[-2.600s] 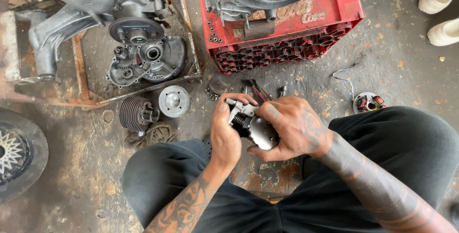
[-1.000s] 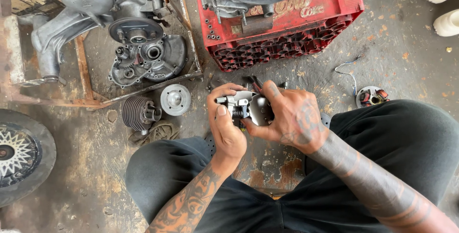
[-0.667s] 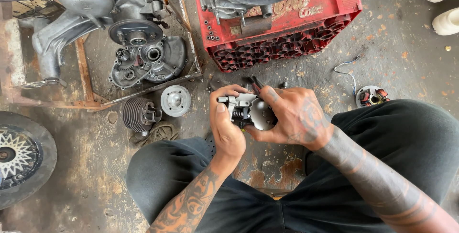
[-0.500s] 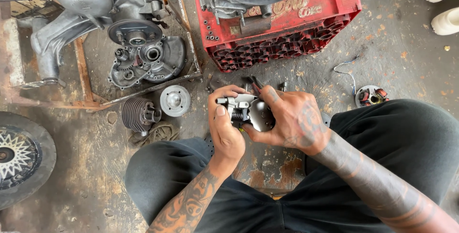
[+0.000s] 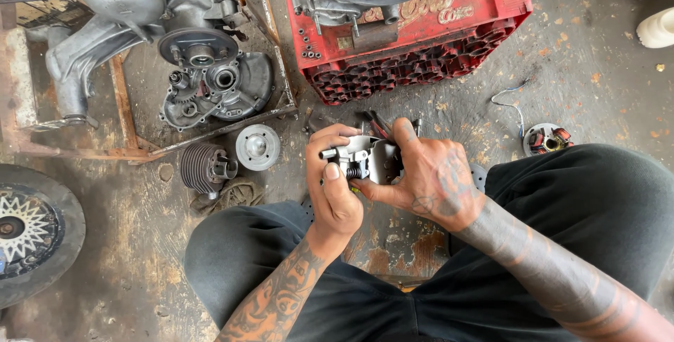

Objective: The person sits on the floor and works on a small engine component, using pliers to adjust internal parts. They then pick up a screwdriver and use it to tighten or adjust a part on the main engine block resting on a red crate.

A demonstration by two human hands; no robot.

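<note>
Both my hands hold a small grey metal carburetor-like part (image 5: 368, 158) with a spring on its side, just above my knees. My left hand (image 5: 335, 191) grips its left end, thumb pressed beside the spring. My right hand (image 5: 428, 173) wraps around its right side from behind, fingers over the top. I am sitting on the floor in black trousers.
A red plastic crate (image 5: 421, 54) carrying an engine stands ahead. An engine case (image 5: 210, 82) lies on a rusty metal frame at the left. A finned cylinder (image 5: 205, 168), a round metal cap (image 5: 257, 147), a wheel (image 5: 28, 233) and a stator coil (image 5: 546, 138) lie on the concrete.
The part has been raised slightly and turned in my hands; my left thumb has shifted onto the spring side. Nothing else on the floor has moved.
</note>
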